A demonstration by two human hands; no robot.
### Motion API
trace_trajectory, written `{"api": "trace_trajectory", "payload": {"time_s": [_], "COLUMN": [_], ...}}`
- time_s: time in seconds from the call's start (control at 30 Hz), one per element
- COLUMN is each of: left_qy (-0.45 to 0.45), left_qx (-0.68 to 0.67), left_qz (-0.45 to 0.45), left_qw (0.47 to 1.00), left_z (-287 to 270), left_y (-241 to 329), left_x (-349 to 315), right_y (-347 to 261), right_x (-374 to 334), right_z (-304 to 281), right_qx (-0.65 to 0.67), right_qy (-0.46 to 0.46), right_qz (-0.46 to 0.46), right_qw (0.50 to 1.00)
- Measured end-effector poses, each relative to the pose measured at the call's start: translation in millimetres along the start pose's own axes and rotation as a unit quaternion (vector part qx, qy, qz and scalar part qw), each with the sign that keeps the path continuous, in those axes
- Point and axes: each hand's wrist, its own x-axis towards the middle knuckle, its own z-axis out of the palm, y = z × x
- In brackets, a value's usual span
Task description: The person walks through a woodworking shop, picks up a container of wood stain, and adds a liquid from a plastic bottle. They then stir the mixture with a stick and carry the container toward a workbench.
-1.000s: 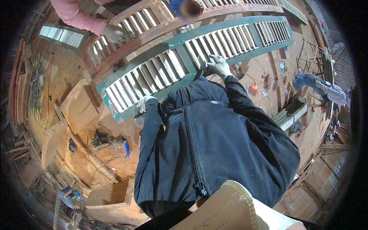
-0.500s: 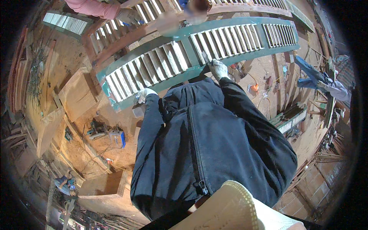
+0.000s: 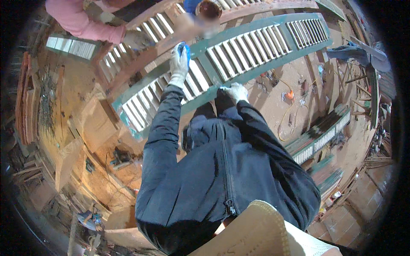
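Brown floor (image 3: 265, 105) shows beside right hand (image 3: 236, 92) and shutter (image 3: 209, 68).

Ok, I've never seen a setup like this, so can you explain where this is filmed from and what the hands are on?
There's no machine here: these are a person's own two hands, in pale gloves. All the pictures come from one wide fisheye camera worn on that person's head, looking down, so straight edges bend and the dark jacket fills the lower middle. In front lies a long green slatted frame. The left hand reaches across it; something blue shows at its far end, though I can't tell whether it is held or part of the glove. The right hand is at the frame's near edge; whether it grips anything isn't clear. Beyond is a reddish-brown slatted frame, with another person's pink sleeve beside it.
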Motion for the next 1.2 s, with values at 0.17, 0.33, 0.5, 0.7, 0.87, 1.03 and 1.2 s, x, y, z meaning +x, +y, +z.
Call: {"api": "trace_trajectory", "payload": {"time_s": [0.17,0.33,0.5,0.7,0.87,1.03,1.2], "left_qy": [0.020,-0.098,-0.152,-0.148,-0.058,-0.155,-0.554], "left_qx": [-0.146,-0.241,-0.525,-0.018,-0.224,-0.275,0.196], "left_qz": [-0.096,-0.241,-0.307,0.011,-0.041,-0.163,0.097], "left_qw": [0.984,0.935,0.779,0.989,0.972,0.935,0.803], "left_z": [60.2,92.4,97.3,50.2,72.3,157.1,347.5], "left_y": [-35.8,44.3,4.2,-27.3,84.8,137.1,186.9], "left_x": [91.7,103.9,136.4,118.2,7.1,-98.3,-171.1], "right_y": [-17.2,27.0,89.6,155.8,244.9,374.0,485.1], "right_x": [-16.3,-60.8,-82.6,-85.5,-103.7,-115.3,-143.9], "right_z": [-9.0,0.9,41.3,44.9,52.6,91.3,58.7], "right_qx": [0.029,0.136,0.164,0.211,0.292,0.417,0.518], "right_qy": [-0.010,0.025,0.029,0.059,0.078,0.166,0.203], "right_qz": [-0.033,0.020,0.026,0.047,0.127,0.232,0.316], "right_qw": [0.999,0.990,0.986,0.974,0.945,0.863,0.768]}}
